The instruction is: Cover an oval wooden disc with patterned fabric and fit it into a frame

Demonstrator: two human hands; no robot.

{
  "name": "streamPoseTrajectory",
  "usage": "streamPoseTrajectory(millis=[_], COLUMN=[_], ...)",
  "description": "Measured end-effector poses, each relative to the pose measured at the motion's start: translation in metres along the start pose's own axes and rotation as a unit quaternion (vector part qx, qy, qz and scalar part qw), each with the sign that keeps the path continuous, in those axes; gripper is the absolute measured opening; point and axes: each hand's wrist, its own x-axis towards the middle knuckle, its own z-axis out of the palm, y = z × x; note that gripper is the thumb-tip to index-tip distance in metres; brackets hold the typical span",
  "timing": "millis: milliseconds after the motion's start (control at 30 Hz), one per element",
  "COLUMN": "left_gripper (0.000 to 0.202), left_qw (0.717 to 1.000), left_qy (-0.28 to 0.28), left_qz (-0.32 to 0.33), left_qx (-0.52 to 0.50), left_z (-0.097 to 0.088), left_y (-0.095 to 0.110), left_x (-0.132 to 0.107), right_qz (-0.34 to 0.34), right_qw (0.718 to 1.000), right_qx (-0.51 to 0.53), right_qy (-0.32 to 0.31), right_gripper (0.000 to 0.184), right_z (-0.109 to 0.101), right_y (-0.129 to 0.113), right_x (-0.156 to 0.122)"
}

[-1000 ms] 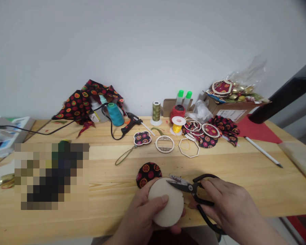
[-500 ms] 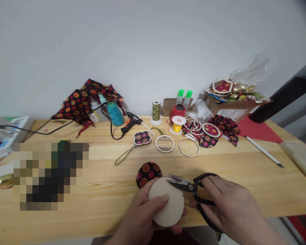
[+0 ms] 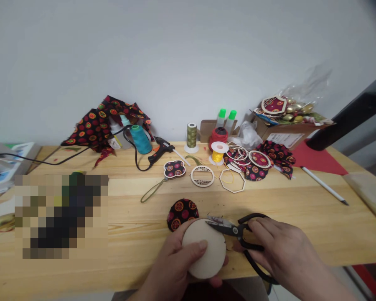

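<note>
Near the table's front edge, my left hand [image 3: 178,259] grips a pale round disc [image 3: 208,255], thumb on top and fingers underneath. Dark scraps show along the disc's right edge. My right hand [image 3: 275,246] is closed around the black handles of a pair of scissors [image 3: 235,230]. The scissor blades are parted, one lying over the disc's upper rim and the other beyond it. Just behind the disc lies a round piece of dark patterned fabric [image 3: 182,213], partly covered by my left hand and the disc.
Behind are a flower-shaped pendant [image 3: 174,169], a round lattice frame [image 3: 202,176], an octagonal frame [image 3: 232,180], a glue gun [image 3: 161,150] and thread spools [image 3: 191,136]. A white pencil [image 3: 324,186] lies right. Pixelation covers an area at left.
The scissor blades look slightly closer together at the disc's upper rim. Both hands stay almost in place, and the view has shifted a little.
</note>
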Motion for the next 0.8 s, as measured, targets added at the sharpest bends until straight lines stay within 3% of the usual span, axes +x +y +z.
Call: streamPoseTrajectory(millis=[333,567,800], left_gripper=[0.038,0.034,0.025], left_qw=[1.0,0.999,0.996], left_qy=[0.027,0.037,0.048], left_qz=[-0.004,0.009,0.054], left_qx=[0.007,-0.021,-0.056], left_z=[0.003,0.005,-0.003], left_y=[0.002,0.007,0.007], left_x=[-0.002,-0.002,0.001], right_qz=[-0.015,0.081,0.086], right_qw=[1.0,0.996,0.992], right_qx=[0.016,-0.029,-0.077], right_qy=[-0.003,-0.035,-0.05], right_gripper=[0.042,0.028,0.02], right_z=[-0.001,0.007,0.016], right_y=[0.002,0.006,0.016], right_x=[0.001,-0.005,-0.013])
